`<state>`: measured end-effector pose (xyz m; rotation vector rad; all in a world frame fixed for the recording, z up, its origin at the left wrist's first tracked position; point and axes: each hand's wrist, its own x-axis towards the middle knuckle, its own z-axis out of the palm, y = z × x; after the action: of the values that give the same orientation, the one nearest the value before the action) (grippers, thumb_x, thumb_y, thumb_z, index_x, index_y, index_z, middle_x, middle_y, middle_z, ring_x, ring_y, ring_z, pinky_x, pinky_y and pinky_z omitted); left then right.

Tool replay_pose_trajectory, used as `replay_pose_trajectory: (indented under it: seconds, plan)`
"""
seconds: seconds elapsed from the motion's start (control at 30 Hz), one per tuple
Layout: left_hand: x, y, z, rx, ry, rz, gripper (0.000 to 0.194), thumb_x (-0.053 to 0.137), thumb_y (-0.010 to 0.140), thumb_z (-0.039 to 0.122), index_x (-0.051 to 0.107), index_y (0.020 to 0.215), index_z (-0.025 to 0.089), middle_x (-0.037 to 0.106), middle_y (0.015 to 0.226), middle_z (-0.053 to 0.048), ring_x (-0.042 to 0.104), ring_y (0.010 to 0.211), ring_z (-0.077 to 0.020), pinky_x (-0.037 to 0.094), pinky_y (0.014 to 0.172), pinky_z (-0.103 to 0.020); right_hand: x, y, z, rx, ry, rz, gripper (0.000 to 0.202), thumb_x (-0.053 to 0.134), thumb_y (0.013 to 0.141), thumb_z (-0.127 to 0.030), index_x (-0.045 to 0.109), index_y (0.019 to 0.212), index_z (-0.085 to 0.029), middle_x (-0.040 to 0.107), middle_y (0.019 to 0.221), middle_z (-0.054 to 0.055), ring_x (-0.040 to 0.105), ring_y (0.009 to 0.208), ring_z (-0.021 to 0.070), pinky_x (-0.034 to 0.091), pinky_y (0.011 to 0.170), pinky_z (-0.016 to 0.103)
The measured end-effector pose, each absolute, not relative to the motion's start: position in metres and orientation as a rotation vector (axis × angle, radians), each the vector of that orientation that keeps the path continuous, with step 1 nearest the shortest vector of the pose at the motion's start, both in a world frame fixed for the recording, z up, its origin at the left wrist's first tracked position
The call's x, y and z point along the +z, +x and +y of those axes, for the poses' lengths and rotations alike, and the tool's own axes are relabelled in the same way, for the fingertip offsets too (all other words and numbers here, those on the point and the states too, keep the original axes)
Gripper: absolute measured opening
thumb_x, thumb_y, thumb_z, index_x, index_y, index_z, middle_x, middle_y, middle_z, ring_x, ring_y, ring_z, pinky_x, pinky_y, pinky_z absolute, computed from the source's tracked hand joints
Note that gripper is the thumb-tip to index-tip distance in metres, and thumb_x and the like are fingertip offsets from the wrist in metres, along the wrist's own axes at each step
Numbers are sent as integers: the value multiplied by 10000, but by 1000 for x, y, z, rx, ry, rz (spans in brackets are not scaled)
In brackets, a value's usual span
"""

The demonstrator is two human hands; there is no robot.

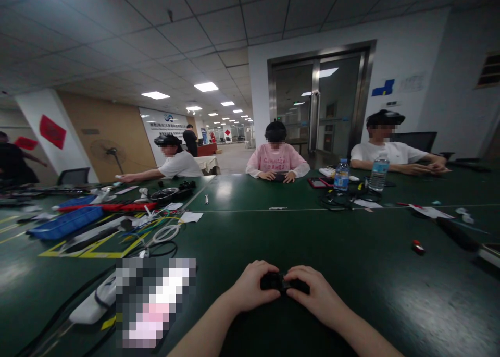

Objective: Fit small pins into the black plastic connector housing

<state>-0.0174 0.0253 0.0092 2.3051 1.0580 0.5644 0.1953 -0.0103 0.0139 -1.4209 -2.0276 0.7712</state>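
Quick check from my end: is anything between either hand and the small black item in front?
Nothing visible is: the left hand and right hand both have fingers on the small black item. The red item lies apart to the right, the blue tray to the left.

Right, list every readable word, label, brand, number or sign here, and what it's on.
"大数据科技有限公司": on the wall sign; the rest is blurred.
Pink shirt: letters too blurred.
Small bottle, big bottle: labels too small.
Red poster: unreadable.
Wall notice: unreadable.
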Motion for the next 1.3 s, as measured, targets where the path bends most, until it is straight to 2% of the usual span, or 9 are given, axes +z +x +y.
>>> replay_pose_trajectory:
  seconds: [0.4,0.87,1.3]
  plan:
    - [7,-17,27,581,2319,1061,435,678,691,328,574,1101,226,599,1060,-53,523,999,-223,394,899,-358,13,194,-9,762,-1372,-2010,198,623,761,-278,671,953,-273,631,1090,21,546,1053,224,386,940,372]
    - [8,-18,26,562,2282,1067,424,668,709,339,563,1106,233,584,1056,-48,514,988,-212,403,883,-351,10,199,-6,853,-1337,-1915,196,583,793,-295,633,978,-255,622,1066,25,543,1047,209,415,933,347]
    - [13,-18,24,550,2281,1068,384,657,712,294,566,1079,228,577,1047,-44,511,991,-214,399,885,-348,7,204,-2,848,-1396,-1826,274,543,804,-341,604,1040,-218,645,1064,41,559,1055,235,411,944,372]
